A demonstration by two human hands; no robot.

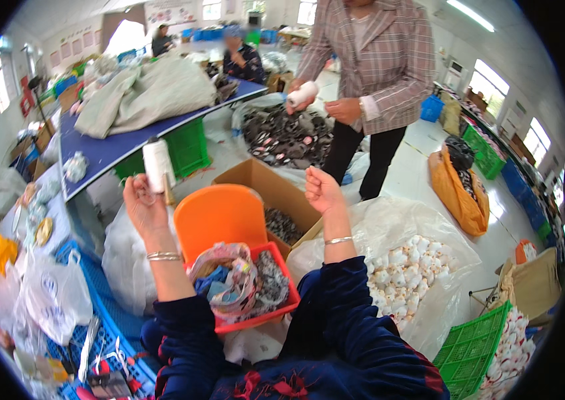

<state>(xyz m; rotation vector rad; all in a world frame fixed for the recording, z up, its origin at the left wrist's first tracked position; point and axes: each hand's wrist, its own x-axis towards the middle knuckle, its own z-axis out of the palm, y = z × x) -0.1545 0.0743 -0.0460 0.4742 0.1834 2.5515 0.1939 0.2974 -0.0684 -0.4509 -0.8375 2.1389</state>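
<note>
My left hand [147, 210] is raised at left with its fingers curled; a pale strand seems to lie at the fingertips, too fine to be sure. Just beyond it is a white cone of thread [158, 165] with a brown lower end; I cannot tell if the hand touches it. My right hand [323, 190] is closed in a pinch in front of me, and what it holds, if anything, is too small to see. Between my forearms, an orange chair [219, 217] stands behind a red bin [284, 309] holding a patterned cloth bag [229, 283] and fabric scraps.
A person in a plaid jacket [389, 67] stands ahead, holding a white spool [302, 94] beside a heap of dark pieces [282, 137]. Around me are a cardboard box [249, 177], a clear bag of white pieces [409, 270], a green crate [472, 350] and a blue table [112, 160].
</note>
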